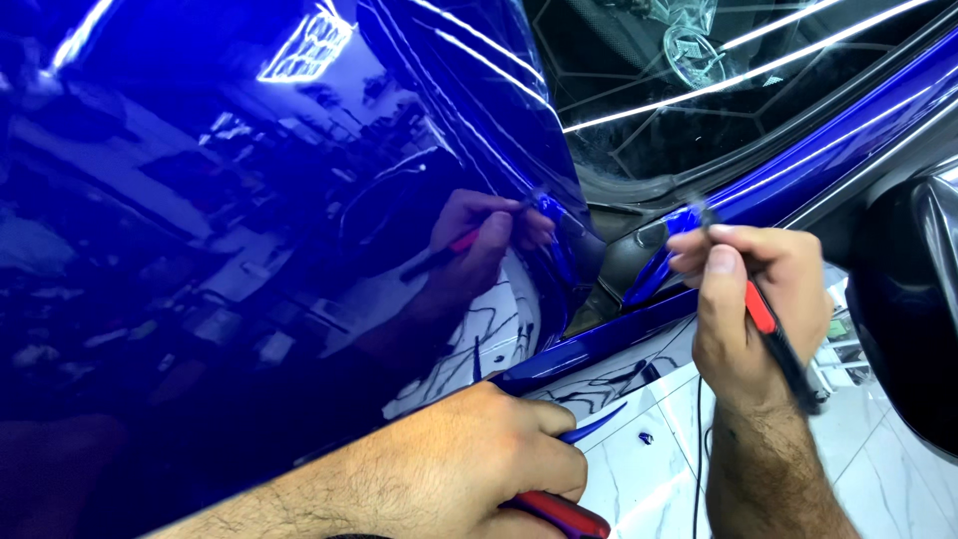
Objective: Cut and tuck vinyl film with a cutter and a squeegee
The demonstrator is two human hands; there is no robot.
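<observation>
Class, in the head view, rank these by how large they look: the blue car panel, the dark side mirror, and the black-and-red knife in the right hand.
1. Blue car panel
2. Dark side mirror, partly cut off at the frame edge
3. Black-and-red knife, in the right hand

The car panel [220, 220] fills the left, the windshield [699, 90] behind it, the side mirror [913, 299] at right.

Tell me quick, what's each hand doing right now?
Left hand: closed on a red-handled tool, by the blue panel edge.
Right hand: closed on a red and black knife.
</observation>
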